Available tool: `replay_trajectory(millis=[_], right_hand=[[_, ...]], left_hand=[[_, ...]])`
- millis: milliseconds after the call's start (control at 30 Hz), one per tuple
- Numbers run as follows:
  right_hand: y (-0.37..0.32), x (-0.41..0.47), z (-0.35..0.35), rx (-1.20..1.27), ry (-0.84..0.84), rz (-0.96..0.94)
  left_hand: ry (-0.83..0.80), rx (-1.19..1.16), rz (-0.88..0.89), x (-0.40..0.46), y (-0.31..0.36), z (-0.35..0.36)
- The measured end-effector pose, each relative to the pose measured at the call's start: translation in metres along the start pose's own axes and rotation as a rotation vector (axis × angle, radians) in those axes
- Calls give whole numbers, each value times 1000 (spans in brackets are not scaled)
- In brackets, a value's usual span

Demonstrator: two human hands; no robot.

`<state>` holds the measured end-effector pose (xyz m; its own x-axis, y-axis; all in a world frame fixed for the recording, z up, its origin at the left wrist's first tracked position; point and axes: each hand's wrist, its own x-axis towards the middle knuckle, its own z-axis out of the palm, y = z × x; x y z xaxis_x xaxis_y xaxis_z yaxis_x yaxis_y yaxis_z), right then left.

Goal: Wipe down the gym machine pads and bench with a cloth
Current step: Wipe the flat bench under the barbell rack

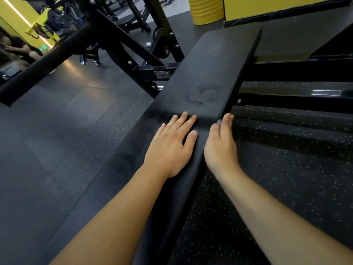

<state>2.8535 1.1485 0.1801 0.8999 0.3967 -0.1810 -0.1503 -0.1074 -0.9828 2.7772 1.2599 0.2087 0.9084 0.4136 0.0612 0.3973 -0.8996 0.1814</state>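
Both hands [172,148] [221,148] at bench [210,73] edge

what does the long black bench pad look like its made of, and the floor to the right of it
The bench pad looks like matte black vinyl or synthetic leather over padding: smooth, low sheen, with pale smudges on top. It could be rubberised; the view leaves that open. The floor looks like rubber gym flooring: dull black, grainy, flecked with small pale and yellowish specks.

yellow drum [207,9], speckled floor [286,169]
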Motion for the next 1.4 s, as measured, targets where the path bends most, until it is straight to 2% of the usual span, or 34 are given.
replay_trajectory(millis=[167,267,633,800,1267,1400], right_hand=[[10,-63,10,36,-65,0],[11,-68,12,53,-81,-1],[-12,50,-7,25,47,14],[-9,27,3,23,67,67],[-1,-68,16,-32,-78,81],[-7,-52,11,-48,-15,101]], left_hand=[[-3,22,-1,-1,1,-1],[-1,23,0,-2,1,-2],[10,10,4,0,-2,1],[-4,20,-3,-2,-2,1],[4,3,11,0,-5,-2],[-1,-10,21,-1,-2,0]])
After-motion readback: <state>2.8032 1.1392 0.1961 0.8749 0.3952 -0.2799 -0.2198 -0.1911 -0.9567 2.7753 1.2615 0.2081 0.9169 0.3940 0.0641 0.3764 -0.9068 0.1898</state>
